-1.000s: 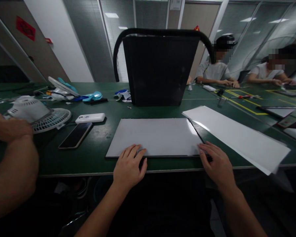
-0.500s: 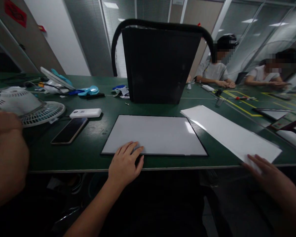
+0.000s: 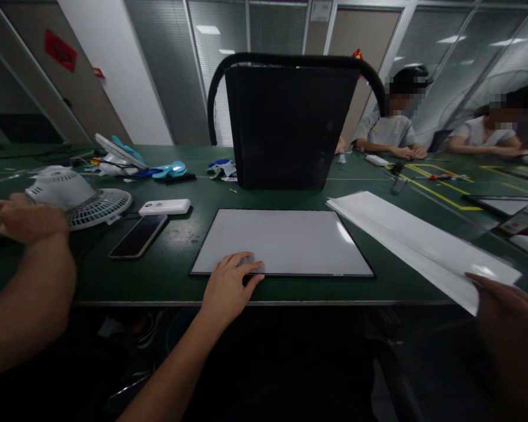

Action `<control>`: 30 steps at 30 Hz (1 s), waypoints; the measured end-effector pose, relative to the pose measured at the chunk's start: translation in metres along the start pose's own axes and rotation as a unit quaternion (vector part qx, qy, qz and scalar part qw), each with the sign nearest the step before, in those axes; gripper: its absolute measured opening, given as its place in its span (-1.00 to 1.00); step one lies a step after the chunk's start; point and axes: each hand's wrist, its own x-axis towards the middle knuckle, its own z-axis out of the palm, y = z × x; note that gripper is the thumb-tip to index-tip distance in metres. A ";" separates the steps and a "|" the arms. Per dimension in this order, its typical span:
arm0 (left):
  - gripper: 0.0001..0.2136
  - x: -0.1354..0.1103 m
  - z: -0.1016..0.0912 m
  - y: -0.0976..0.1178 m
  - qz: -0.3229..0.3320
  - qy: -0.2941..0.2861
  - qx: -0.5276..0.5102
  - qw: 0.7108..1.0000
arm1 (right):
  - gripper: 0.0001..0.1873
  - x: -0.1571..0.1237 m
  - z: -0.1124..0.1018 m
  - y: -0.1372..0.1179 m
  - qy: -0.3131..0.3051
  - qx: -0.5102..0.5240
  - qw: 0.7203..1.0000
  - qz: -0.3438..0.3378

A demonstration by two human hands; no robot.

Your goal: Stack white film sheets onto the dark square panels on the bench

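A flat white panel (image 3: 290, 237) with a thin black border lies in front of me on the green table. My left hand (image 3: 229, 282) rests at its near edge, left of the middle. The fingers lie apart on the white surface and the thumb is by the border. At the right, my right hand (image 3: 508, 305) pinches the near end of a white sheet (image 3: 426, 237), one of a thin stack whose exact number I cannot tell. The sheet's near corner is lifted and bent, while its far end lies by the panel's right corner.
A black bin-like box (image 3: 288, 126) stands behind the panel. To the left are a phone (image 3: 139, 236), a white power bank (image 3: 165, 207) and a white fan (image 3: 99, 208). Another person's arm (image 3: 39, 269) reaches in at left. Two people sit at far right.
My right hand has lifted the near side of the white sheet, which now bends upward. My left hand stays at the panel's edge. The view has shifted slightly.
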 end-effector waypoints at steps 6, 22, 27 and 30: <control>-0.42 -0.007 0.002 0.000 0.014 0.032 0.031 0.999 | -0.64 0.008 0.015 -0.116 -0.092 0.204 0.958 -0.180; -0.63 -0.011 -0.005 0.004 0.101 0.009 0.067 0.993 | -0.72 -0.016 0.065 -0.162 -0.150 0.219 0.960 -0.087; -0.68 -0.011 -0.008 0.007 0.103 -0.014 0.061 0.993 | -0.72 -0.018 0.058 -0.168 -0.112 0.229 0.966 -0.048; -0.68 -0.011 -0.009 0.007 0.102 -0.014 0.059 0.993 | -0.68 -0.010 0.049 -0.173 -0.126 0.261 0.955 -0.058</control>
